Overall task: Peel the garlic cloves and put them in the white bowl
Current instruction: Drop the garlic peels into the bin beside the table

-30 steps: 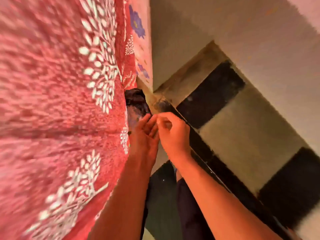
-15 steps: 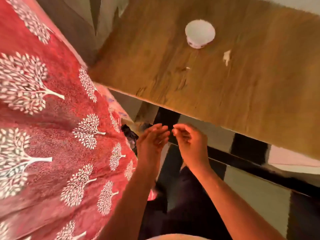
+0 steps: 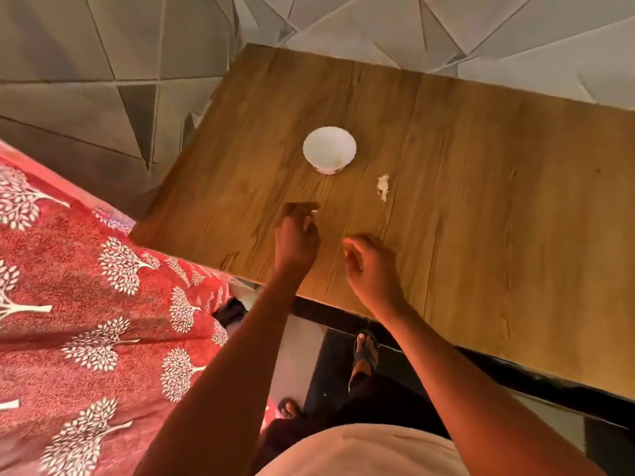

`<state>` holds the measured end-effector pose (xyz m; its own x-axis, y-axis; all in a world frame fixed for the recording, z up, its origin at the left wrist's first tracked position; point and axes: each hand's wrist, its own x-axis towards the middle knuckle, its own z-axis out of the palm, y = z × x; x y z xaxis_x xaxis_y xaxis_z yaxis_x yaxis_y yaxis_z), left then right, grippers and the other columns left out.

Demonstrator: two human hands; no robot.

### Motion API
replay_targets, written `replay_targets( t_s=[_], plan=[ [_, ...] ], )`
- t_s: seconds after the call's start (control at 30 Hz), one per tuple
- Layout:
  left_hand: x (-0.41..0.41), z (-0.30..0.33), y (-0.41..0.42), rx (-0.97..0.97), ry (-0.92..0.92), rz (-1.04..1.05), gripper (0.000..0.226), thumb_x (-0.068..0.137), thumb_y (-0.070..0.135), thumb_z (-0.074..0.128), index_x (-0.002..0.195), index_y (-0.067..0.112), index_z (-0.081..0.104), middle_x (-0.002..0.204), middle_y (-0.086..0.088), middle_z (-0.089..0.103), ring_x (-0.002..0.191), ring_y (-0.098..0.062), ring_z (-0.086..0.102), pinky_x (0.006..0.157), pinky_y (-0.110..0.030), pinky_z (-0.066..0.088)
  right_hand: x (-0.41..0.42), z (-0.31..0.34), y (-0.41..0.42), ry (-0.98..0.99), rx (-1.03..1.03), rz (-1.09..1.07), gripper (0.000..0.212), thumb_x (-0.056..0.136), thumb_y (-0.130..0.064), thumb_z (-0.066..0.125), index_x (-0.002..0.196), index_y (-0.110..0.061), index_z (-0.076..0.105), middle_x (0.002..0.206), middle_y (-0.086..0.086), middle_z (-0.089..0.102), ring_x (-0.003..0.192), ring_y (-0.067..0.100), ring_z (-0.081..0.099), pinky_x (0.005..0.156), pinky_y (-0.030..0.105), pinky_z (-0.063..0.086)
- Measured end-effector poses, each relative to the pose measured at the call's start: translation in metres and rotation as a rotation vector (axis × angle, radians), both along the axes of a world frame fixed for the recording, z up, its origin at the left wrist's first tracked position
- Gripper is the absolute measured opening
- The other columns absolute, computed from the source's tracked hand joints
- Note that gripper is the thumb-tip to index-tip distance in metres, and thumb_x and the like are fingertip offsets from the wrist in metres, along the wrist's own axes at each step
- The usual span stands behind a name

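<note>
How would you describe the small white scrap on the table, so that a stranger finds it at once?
Start at the wooden table and find the white bowl near its middle. Just to the right of the bowl, slightly nearer the person, lies the garlic peel scrap. Unlike the round, smooth bowl, it is small, flat and ragged.

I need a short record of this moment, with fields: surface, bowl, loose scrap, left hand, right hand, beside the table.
surface: wooden table
bowl: white bowl, upright, a small yellowish bit inside
loose scrap: pale garlic skin on the table, right of the bowl, apart from it
left hand: left hand over the table, fingertips pinching a small pale piece
right hand: right hand, fingers curled, contents too small to tell
beside the table: red cloth with white trees
</note>
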<state>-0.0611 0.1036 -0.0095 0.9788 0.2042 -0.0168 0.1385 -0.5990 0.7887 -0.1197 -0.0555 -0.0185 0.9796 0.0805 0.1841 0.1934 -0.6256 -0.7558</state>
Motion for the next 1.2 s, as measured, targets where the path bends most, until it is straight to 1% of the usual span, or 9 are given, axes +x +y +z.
replay_targets(
  t_s=[0.1,0.3,0.47,0.57,0.7,0.8,0.9,1.03,1.2],
  plan=[
    [0.028,-0.013,-0.001,0.207,0.065,-0.098,0.038,0.095,0.002,0.051,0.127,0.012,0.068,0.135,-0.008,0.056,0.118,-0.027,0.060,0.100,-0.042,0.052,0.027,-0.010,-0.019,-0.016,-0.131,0.100,0.032,0.093,-0.006,0.062,0.124,-0.006,0.068,0.119,0.011,0.065,0.114,0.022,0.061,0.092,0.038,0.058],
    [0.044,-0.013,-0.007,0.361,0.036,-0.127,0.019,0.098,0.006,0.052,0.109,0.010,0.067,0.114,-0.011,0.057,0.098,-0.029,0.058,0.080,-0.047,0.054,0.052,-0.042,-0.053,-0.076,-0.267,0.278,0.036,0.095,-0.013,0.051,0.126,-0.005,0.066,0.135,0.011,0.060,0.124,0.028,0.054,0.101,0.046,0.050],
    [0.065,0.016,-0.021,0.279,-0.213,-0.040,0.020,0.094,-0.003,0.058,0.107,0.005,0.071,0.106,-0.011,0.064,0.089,-0.023,0.062,0.072,-0.031,0.049,0.053,-0.038,-0.054,-0.063,-0.235,0.289,0.040,0.094,-0.016,0.047,0.127,-0.005,0.066,0.136,0.010,0.060,0.124,0.027,0.053,0.103,0.044,0.048],
    [0.103,0.036,-0.028,0.264,-0.296,-0.040,0.020,0.093,-0.001,0.059,0.109,0.004,0.071,0.108,-0.012,0.065,0.091,-0.023,0.063,0.075,-0.030,0.051,0.054,-0.035,-0.054,-0.048,-0.222,0.300,0.040,0.095,-0.018,0.045,0.127,-0.005,0.066,0.135,0.009,0.060,0.124,0.026,0.053,0.103,0.044,0.049],
    [0.150,0.039,-0.027,0.378,-0.215,-0.160,0.025,0.088,-0.005,0.059,0.106,0.003,0.074,0.107,-0.018,0.068,0.094,-0.036,0.065,0.076,-0.038,0.052,0.053,-0.037,-0.056,-0.057,-0.236,0.311,0.036,0.096,-0.014,0.052,0.129,-0.006,0.065,0.137,0.007,0.059,0.128,0.024,0.052,0.105,0.043,0.048],
    [0.162,0.034,-0.024,0.445,-0.135,-0.238,0.029,0.089,-0.005,0.059,0.110,0.006,0.076,0.113,-0.017,0.071,0.105,-0.039,0.066,0.085,-0.044,0.055,0.053,-0.035,-0.056,-0.056,-0.247,0.311,0.036,0.098,-0.016,0.051,0.130,-0.007,0.064,0.138,0.007,0.058,0.129,0.022,0.051,0.106,0.042,0.047],
    [0.151,0.037,-0.024,0.392,-0.162,-0.219,0.026,0.091,0.000,0.059,0.110,0.007,0.076,0.110,-0.013,0.073,0.100,-0.035,0.068,0.083,-0.045,0.057,0.054,-0.031,-0.054,-0.056,-0.228,0.284,0.033,0.096,-0.014,0.053,0.125,-0.006,0.067,0.135,0.007,0.061,0.126,0.022,0.053,0.105,0.040,0.049],
    [0.113,0.043,-0.040,0.260,-0.373,-0.225,0.017,0.091,0.000,0.064,0.102,0.006,0.075,0.101,-0.010,0.075,0.085,-0.026,0.070,0.077,-0.032,0.055,0.056,-0.020,-0.051,-0.017,-0.085,0.139,0.028,0.093,-0.007,0.062,0.120,-0.007,0.069,0.124,0.008,0.064,0.116,0.016,0.060,0.096,0.031,0.056],
    [0.087,0.018,-0.073,0.125,-0.239,-0.343,0.023,0.088,-0.004,0.063,0.106,0.005,0.074,0.103,-0.011,0.073,0.086,-0.027,0.070,0.078,-0.030,0.054,0.074,-0.008,-0.051,0.018,0.002,-0.281,0.029,0.089,0.000,0.066,0.117,-0.010,0.071,0.112,0.007,0.066,0.093,0.011,0.066,0.085,0.029,0.060]
  ],
)
